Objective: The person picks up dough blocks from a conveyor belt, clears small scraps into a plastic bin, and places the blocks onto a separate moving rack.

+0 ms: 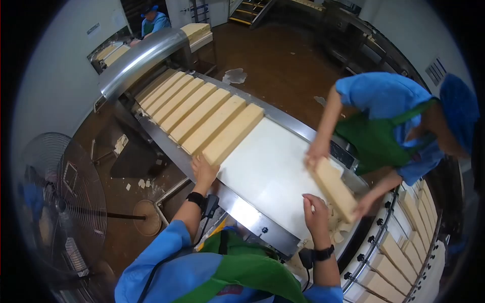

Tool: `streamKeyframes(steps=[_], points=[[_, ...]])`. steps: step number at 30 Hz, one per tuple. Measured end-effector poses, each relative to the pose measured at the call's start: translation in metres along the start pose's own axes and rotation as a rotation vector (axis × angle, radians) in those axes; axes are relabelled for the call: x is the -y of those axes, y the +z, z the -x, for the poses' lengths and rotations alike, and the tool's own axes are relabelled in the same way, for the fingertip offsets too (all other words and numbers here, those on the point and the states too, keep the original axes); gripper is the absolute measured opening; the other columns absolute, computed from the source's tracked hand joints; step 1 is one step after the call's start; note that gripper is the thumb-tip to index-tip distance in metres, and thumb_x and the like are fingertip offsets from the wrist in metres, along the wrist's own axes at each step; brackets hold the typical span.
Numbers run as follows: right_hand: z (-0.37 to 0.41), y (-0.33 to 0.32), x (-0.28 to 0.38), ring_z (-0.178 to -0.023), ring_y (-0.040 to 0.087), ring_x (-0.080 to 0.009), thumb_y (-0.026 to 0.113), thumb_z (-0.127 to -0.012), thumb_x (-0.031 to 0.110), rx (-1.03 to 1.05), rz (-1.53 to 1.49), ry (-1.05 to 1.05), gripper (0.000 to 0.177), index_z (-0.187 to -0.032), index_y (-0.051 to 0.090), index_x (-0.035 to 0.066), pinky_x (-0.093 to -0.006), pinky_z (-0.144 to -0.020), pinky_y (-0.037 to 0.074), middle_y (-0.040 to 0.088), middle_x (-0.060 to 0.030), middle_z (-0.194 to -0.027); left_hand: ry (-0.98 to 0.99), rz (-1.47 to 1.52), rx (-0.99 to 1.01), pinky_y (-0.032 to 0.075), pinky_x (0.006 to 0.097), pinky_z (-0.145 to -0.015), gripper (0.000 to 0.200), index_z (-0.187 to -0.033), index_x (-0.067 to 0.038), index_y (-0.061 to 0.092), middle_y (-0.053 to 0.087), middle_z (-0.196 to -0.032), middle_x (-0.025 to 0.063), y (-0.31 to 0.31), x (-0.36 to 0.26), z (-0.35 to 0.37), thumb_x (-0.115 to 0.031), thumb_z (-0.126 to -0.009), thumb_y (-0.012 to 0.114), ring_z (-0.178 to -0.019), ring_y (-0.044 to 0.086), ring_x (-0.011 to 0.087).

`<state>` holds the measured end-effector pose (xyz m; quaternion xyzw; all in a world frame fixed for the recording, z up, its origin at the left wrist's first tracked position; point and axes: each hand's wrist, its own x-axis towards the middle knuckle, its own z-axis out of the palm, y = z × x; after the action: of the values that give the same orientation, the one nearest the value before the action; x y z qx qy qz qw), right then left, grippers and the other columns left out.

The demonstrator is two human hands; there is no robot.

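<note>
My left hand [203,171] is at the near end of a long pale yellow block [233,134], its fingers round the corner. That block is the last in a row of several similar blocks [189,103] lying side by side on a white conveyor belt [268,166]. My right hand [317,217] is raised over the belt's right end, fingers loosely bent and apart, holding nothing. Close to it, a co-worker's two hands hold another pale block [333,189] by its ends, tilted above the belt's end.
A curved metal hood [144,60] covers the belt's far end. The co-worker [389,121] stands across the belt on the right. A curved conveyor [394,252] carries more blocks at lower right. A large fan [65,197] stands on the left. Another person [154,22] is at the back.
</note>
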<state>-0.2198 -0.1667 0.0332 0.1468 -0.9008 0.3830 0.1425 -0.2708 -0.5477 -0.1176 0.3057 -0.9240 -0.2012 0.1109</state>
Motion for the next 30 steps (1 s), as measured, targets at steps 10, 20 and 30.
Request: streamKeyframes(steps=[10, 20, 30], points=[[-0.14, 0.202, -0.07, -0.115, 0.049, -0.0376, 0.065, -0.083, 0.022, 0.289, 0.356, 0.135, 0.04, -0.118, 0.059, 0.004, -0.0448, -0.097, 0.043, 0.055, -0.0185, -0.123, 0.212, -0.31, 0.282, 0.039, 0.0466, -0.092, 0.099, -0.143, -0.005, 0.034, 0.05, -0.12, 0.021, -0.015, 0.002, -0.035, -0.068, -0.073, 0.064, -0.114, 0.045, 0.0365], [-0.284, 0.315, -0.02, -0.131, 0.038, -0.0409, 0.052, -0.089, 0.056, 0.35, 0.439, 0.384, 0.071, -0.148, 0.033, 0.02, -0.0488, -0.102, 0.04, 0.014, -0.0226, -0.156, 0.167, -0.096, 0.409, 0.045, 0.044, -0.087, 0.102, -0.142, 0.003, 0.031, 0.049, -0.115, 0.0238, -0.042, 0.008, -0.026, -0.048, -0.068, 0.079, -0.102, 0.052, 0.0371], [-0.265, 0.263, -0.008, -0.12, 0.046, -0.0417, 0.07, -0.072, 0.041, 0.268, 0.348, 0.78, 0.082, -0.141, 0.035, 0.014, -0.0478, -0.098, 0.044, 0.031, -0.0196, -0.139, 0.304, 0.007, 0.553, 0.047, 0.046, -0.089, 0.093, -0.135, 0.002, 0.036, 0.048, -0.116, 0.0268, -0.038, -0.005, -0.035, -0.03, -0.063, 0.085, -0.102, 0.052, 0.0422]])
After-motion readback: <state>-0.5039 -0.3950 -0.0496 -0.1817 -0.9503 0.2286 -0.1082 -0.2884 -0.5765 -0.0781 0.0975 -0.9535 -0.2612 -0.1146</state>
